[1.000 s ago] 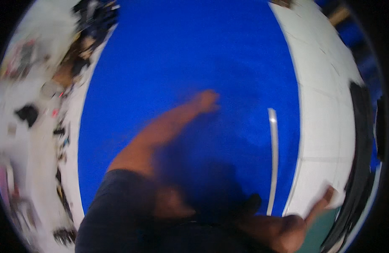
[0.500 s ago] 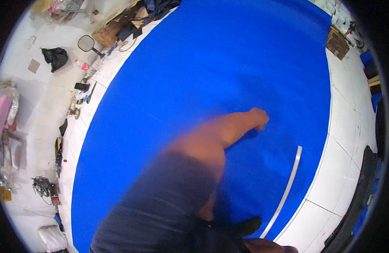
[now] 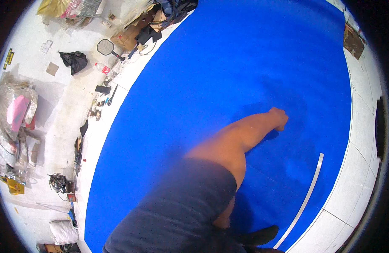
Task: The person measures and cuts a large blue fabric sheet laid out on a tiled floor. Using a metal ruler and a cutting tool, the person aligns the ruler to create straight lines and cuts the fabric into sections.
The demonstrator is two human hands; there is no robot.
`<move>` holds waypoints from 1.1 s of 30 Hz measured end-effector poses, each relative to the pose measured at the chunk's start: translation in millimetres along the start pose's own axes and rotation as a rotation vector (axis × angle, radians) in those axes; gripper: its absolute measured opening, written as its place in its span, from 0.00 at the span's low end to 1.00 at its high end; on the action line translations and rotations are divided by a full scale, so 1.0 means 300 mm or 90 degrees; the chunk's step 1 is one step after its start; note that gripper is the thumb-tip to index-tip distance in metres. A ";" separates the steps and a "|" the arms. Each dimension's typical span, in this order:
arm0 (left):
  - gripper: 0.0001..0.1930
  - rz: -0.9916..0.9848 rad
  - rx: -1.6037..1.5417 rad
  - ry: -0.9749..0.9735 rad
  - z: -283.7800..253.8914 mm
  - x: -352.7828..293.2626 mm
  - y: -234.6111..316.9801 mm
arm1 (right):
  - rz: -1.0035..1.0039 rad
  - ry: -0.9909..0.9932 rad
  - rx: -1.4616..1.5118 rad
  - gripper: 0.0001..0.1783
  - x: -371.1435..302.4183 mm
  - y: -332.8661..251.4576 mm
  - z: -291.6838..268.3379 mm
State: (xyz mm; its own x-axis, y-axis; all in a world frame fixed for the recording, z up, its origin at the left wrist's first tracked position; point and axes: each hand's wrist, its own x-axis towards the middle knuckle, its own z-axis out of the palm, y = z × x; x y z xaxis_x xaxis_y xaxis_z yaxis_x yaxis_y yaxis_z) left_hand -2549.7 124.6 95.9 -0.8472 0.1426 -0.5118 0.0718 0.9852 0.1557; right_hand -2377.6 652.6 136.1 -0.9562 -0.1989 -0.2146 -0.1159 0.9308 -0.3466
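Observation:
A wide blue sheet (image 3: pixel 228 63) of cloth-like material covers most of the floor. My left arm, in a dark sleeve, reaches across it toward the right. My left hand (image 3: pixel 279 119) is closed, its fingers curled down close to the sheet. Whatever the fingers hold, if anything, is hidden beneath the hand. A long, narrow whitish strip (image 3: pixel 309 192), like a ruler, lies on the sheet's right part, apart from my hand. Below the sleeve a patch of bare skin shows; I cannot tell which limb it belongs to. My right hand cannot be made out.
White tiles (image 3: pixel 352 189) border the sheet. Along its left side lie a racket-shaped swatter (image 3: pixel 105 47), a plastic bottle (image 3: pixel 102 68), scissors (image 3: pixel 112 96) and a black bag (image 3: pixel 74 62). Farther left are clear plastic-wrapped items (image 3: pixel 18 111). A brown block (image 3: pixel 354 41) sits at the far right.
The whole view has shifted, so the sheet, strip and floor items appear farther right. My left hand stays closed at nearly the same place on the sheet.

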 end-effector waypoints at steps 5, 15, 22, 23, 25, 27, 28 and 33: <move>0.21 -0.002 0.003 -0.022 -0.006 -0.006 -0.001 | -0.002 0.000 -0.003 0.12 -0.003 -0.001 -0.003; 0.22 0.024 0.007 0.025 0.025 0.016 0.013 | -0.005 -0.001 -0.005 0.11 -0.001 0.007 0.004; 0.21 0.018 0.037 0.035 0.005 -0.020 -0.006 | -0.016 -0.007 -0.007 0.11 -0.010 0.004 0.012; 0.22 0.032 0.042 0.043 0.015 -0.016 0.000 | -0.014 -0.006 -0.006 0.11 -0.004 0.001 0.012; 0.22 0.026 0.033 0.039 0.031 -0.014 0.003 | -0.017 -0.012 -0.008 0.11 -0.007 0.002 0.016; 0.22 0.029 0.020 0.045 0.026 -0.010 0.003 | -0.014 -0.009 -0.014 0.10 -0.008 0.002 0.005; 0.21 0.030 0.013 0.047 0.026 -0.012 -0.002 | -0.014 -0.009 -0.014 0.10 -0.006 -0.001 0.005; 0.20 0.020 0.032 0.014 0.010 -0.026 -0.005 | -0.015 -0.013 -0.017 0.10 -0.011 0.010 0.003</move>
State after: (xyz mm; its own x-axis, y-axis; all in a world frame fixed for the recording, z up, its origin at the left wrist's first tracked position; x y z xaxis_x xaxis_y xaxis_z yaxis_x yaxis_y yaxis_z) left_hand -2541.6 122.3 97.0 -0.8556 0.1725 -0.4881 0.1250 0.9838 0.1286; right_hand -2374.5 655.7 134.9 -0.9473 -0.2272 -0.2259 -0.1459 0.9336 -0.3271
